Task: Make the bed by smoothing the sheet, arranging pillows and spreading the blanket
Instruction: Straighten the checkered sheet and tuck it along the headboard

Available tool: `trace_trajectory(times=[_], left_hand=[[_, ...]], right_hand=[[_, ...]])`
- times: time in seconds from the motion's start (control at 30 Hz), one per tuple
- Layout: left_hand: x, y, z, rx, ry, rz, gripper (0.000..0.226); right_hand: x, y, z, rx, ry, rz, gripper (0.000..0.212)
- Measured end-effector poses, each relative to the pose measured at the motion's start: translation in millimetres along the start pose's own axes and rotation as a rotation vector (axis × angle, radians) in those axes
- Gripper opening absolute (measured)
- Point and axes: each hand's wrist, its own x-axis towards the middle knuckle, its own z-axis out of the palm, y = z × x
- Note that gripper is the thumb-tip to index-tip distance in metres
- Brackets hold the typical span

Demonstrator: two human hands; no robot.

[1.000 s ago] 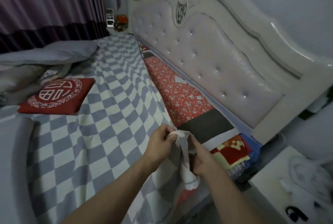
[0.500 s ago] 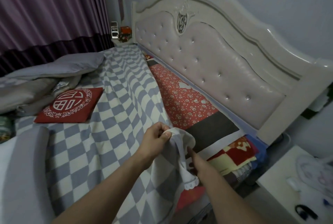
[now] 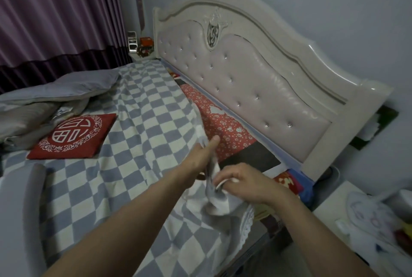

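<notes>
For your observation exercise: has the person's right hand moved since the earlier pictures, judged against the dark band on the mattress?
Yes. The right hand, gripping the checkered sheet's corner, has drawn back from the dark band, toward the bed's near edge.

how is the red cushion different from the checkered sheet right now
The red cushion lies flat and untouched; the checkered sheet is gripped at its corner by the left hand and right hand. The cushion is small with a white emblem; the sheet spans the bed. Both rest on the bed.
</notes>
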Motion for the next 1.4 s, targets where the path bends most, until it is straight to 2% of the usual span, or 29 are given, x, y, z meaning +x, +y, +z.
trace_trajectory(times=[0.03, 0.07, 0.1, 0.13, 0.2, 0.27, 0.33, 0.4, 0.57, 0.8, 0.9, 0.97, 1.03, 1.13, 1.2, 1.23, 1.3, 1.33, 1.4], left_hand=[[2.0, 0.8, 7.3, 0.024, -0.045, -0.039, 0.051], [4.1, -1.8, 15.4, 0.105, -0.046, -0.044, 0.037], [5.7, -2.9, 25.1, 0.209, -0.005, -0.045, 0.022], [9.6, -6.4, 32.6, 0.256, 0.056, -0.059, 0.02], [15.7, -7.7, 49.6, 0.178, 0.085, -0.062, 0.037], [17.6, 0.6, 67.6, 0.112, 0.073, 0.016, 0.035], [21.6, 11.1, 85.9, 0.066, 0.044, 0.077, 0.035], [23.7, 23.4, 102.8, -0.012, -0.002, 0.122, 0.036], [34.7, 50.3, 139.5, -0.277, -0.088, 0.161, 0.041], [79.0, 61.1, 172.5, -0.295, -0.159, 0.007, 0.044], [108.4, 60.4, 191.7, -0.194, -0.181, 0.035, 0.084], [131.1, 57.4, 210.3, -0.119, -0.236, 0.091, 0.096], [152.9, 50.8, 232.0, -0.003, -0.262, 0.099, 0.087], [182.1, 42.2, 261.3, 0.203, -0.295, 0.07, 0.061], [204.4, 38.8, 277.2, 0.311, -0.36, 0.048, 0.049], [216.4, 37.6, 282.7, 0.44, -0.408, 0.085, 0.046], [246.1, 30.4, 293.8, 0.843, -0.475, 0.198, 0.04], [262.0, 24.9, 297.9, 1.032, -0.461, 0.255, 0.04], [290.1, 12.2, 300.9, 1.252, -0.369, 0.331, 0.049]], right_hand=[[-8.2, -3.5, -0.5, -0.09, -0.04, -0.021, 0.026], [-15.3, -4.1, -2.3, -0.155, -0.058, -0.039, 0.027], [-23.0, -1.5, -7.6, -0.196, -0.077, -0.042, 0.027], [-28.2, 3.1, -13.4, -0.214, -0.104, -0.025, 0.027], [-36.8, 18.2, -30.1, -0.169, -0.112, 0.063, 0.022], [-39.9, 35.5, -49.4, -0.052, 0.017, 0.178, 0.019], [-35.3, 54.3, -67.0, 0.064, 0.232, 0.251, 0.03], [-25.8, 68.1, -79.9, 0.208, 0.329, 0.283, 0.045], [-12.9, 105.3, -104.1, 0.368, 0.257, 0.261, 0.065], [-10.5, 154.0, -116.6, 0.356, 0.325, 0.387, 0.075], [-17.7, 169.6, -114.9, 0.544, 0.401, 0.428, 0.075], [-23.0, 188.1, -115.4, 0.615, 0.487, 0.45, 0.075], [-26.4, 210.3, -115.3, 0.398, 0.498, 0.506, 0.066], [-30.1, 254.9, -120.0, -0.059, 0.511, 0.629, 0.036], [-34.6, 291.3, -130.8, -0.103, 0.579, 0.711, 0.03], [-37.9, 308.0, -139.5, -0.103, 0.613, 0.746, 0.031], [-46.1, 341.8, -154.9, -0.098, 0.679, 0.825, 0.033], [-51.0, 356.9, -159.6, -0.098, 0.69, 0.865, 0.033], [-58.2, 379.3, -159.7, -0.093, 0.698, 0.915, 0.031]])
